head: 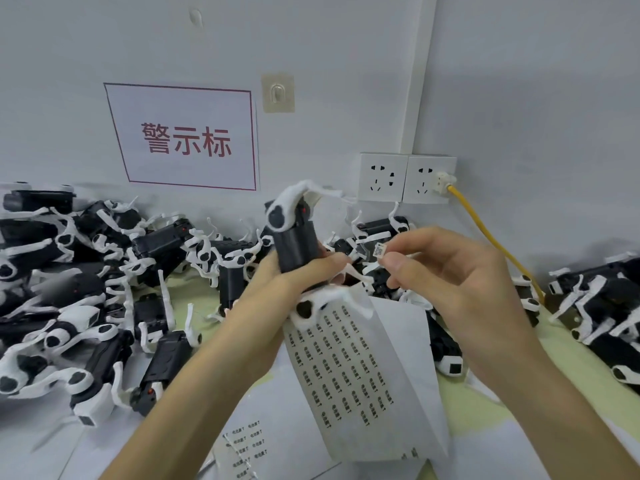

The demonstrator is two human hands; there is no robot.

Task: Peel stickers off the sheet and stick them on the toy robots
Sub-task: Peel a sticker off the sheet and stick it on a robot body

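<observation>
Nearly Ready to Stick

The left hand (294, 275) gripped one toy robot (298, 244) by its dark body, the long axis almost upright. The sticker sheet (363, 368) hung down from under the same hand and seemed held together with it. The right hand (450, 282) pinched a small sticker (379, 251), off the sheet, between thumb and forefinger. The sticker was just to the right of the robot's body, near but not touching. The next move probably needed only a short travel leftward onto that dark body, with the left hand holding steady.
</observation>
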